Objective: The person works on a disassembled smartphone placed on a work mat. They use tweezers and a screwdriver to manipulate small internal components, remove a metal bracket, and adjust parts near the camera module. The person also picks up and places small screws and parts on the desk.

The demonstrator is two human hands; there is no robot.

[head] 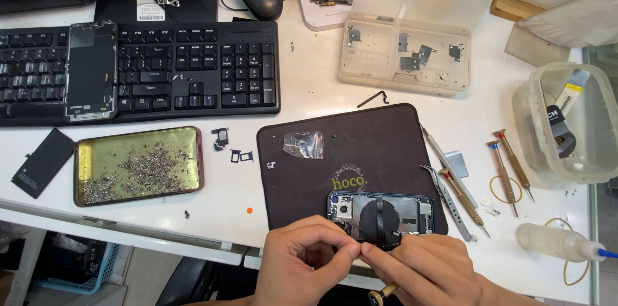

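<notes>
Opened smartphone chassis (380,214) on the black work mat (360,151), long axis running 9 to 3 o'clock, lies at 12 o'clock from both hands: left hand (302,261) pinching narrowly, right hand (431,267), nearer, holding a screwdriver (381,294).

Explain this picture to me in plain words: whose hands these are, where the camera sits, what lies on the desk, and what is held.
The camera sits on a person's head, looking down at their own bare hands. The left hand and right hand pinch at an opened phone on a dark work mat. The right hand also holds a brass-handled tool. Around them lie a keyboard, a tray of tiny screws, tweezers, screwdrivers and a clear parts box.
</notes>
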